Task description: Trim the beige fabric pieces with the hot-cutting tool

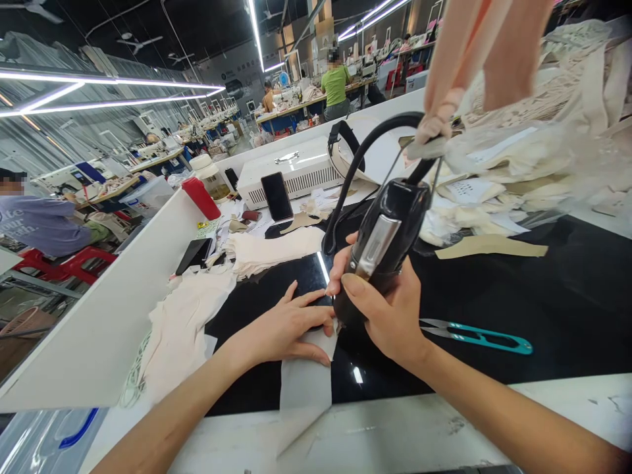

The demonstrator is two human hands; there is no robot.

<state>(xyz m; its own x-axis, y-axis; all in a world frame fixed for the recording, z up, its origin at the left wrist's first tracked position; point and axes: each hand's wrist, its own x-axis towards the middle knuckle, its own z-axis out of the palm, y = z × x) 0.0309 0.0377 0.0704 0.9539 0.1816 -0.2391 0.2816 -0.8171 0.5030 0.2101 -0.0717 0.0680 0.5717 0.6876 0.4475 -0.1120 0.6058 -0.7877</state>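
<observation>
My right hand [390, 306] is wrapped round a black handheld machine [382, 237] with a silver plate, a thick black cable at its top and its lower end down at the black tabletop [474, 289]. Just left of it, my left hand [291, 326] lies with fingers spread on a pale fabric strip [306, 388], which hangs over the table's front edge. The strip's far end is partly hidden under my fingers and the machine. Turquoise thread snips [486, 338] lie to the right of my right hand.
Pale fabric pieces [190, 319] lie at the left, with a phone [277, 196] and a white box [291, 172] behind. Peach fabric [474, 52] hangs above the machine. Fabric heaps [533, 158] fill the back right. A white side panel [113, 329] borders the left; people sit farther off.
</observation>
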